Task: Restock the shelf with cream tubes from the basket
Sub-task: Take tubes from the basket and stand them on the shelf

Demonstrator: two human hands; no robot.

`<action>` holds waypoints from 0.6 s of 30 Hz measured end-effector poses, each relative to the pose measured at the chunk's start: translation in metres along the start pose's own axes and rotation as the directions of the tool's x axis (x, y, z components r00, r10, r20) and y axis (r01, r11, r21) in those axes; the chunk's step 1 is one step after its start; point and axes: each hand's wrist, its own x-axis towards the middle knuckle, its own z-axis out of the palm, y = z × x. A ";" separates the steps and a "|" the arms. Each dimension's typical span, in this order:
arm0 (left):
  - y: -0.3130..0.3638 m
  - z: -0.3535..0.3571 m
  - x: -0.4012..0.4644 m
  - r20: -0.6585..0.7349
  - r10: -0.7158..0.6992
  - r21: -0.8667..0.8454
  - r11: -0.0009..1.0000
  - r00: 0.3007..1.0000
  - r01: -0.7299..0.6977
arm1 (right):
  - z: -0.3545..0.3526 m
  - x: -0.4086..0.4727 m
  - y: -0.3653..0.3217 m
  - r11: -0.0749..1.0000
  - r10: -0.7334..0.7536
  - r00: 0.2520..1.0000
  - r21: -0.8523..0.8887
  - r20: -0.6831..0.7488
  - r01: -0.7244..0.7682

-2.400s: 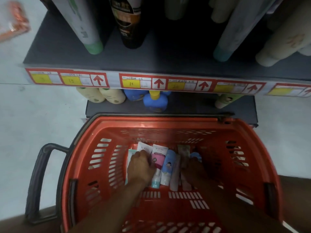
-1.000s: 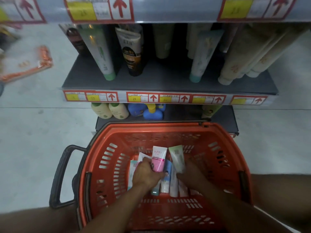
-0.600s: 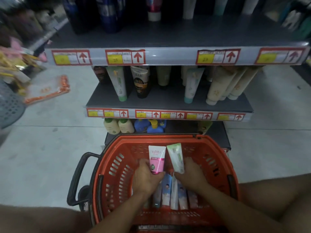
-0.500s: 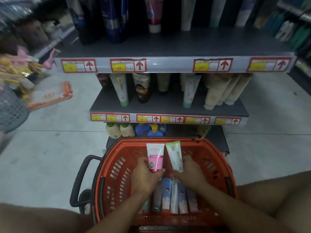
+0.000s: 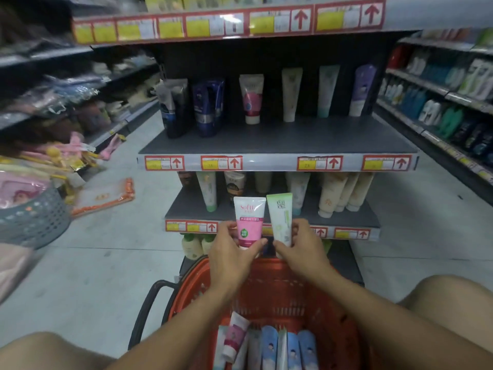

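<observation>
Your left hand (image 5: 231, 256) pinches the pink cream tube (image 5: 248, 221) upright; your right hand (image 5: 302, 249) pinches the green tube (image 5: 280, 217) beside it, both above the basket (image 5: 344, 329), before the shelf (image 5: 277, 142).

Grey perforated tub (image 5: 34, 217) at left, orange-edged packet (image 5: 104, 196) on floor (image 5: 112, 263).

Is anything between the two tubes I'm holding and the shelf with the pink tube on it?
Nothing visible. The pink tube in the left hand and the green tube in the right hand are held up above the basket; the shelf front is open and bare.
</observation>
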 end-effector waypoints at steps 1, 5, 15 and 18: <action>0.011 -0.004 0.005 -0.015 0.025 -0.008 1.000 1.000 -0.025 | -0.007 0.002 -0.009 1.000 -0.025 1.000 0.008 -0.019 0.025; 0.051 -0.018 0.023 -0.060 0.110 -0.024 0.993 0.992 -0.111 | -0.034 0.012 -0.044 0.994 -0.111 0.989 0.005 -0.095 0.112; 0.125 -0.030 0.077 -0.126 0.221 -0.077 0.970 0.967 -0.231 | -0.086 0.057 -0.097 0.978 -0.193 0.958 0.034 -0.211 0.204; 0.137 -0.030 0.097 -0.118 0.251 -0.063 0.964 0.961 -0.259 | -0.097 0.074 -0.104 0.976 -0.199 0.953 0.037 -0.229 0.213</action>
